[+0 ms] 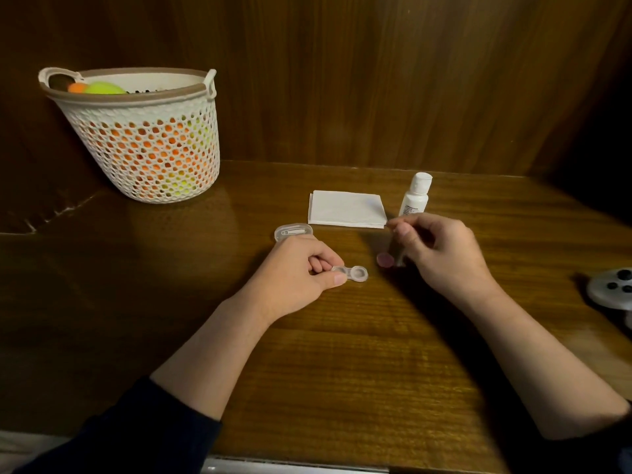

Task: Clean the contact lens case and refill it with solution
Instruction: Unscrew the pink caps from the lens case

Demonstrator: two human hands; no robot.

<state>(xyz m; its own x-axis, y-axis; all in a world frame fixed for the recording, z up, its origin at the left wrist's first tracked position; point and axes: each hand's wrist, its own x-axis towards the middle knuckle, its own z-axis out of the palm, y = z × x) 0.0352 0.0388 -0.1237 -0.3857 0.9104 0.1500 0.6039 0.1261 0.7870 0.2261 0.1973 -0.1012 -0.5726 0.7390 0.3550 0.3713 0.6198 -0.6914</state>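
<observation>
The left hand (301, 268) is pinching one end of the clear lens case (352, 272) in a narrow grip, holding it low over the bench (342, 354) with its 2 wells uncapped. Right of the case, the right hand (441, 248) is curling its fingers, though what they hold is unclear, and a pink cap (385, 260) is lying beside it. Behind the case, a folded tissue (347, 209) and the solution bottle (415, 195) are standing.
</observation>
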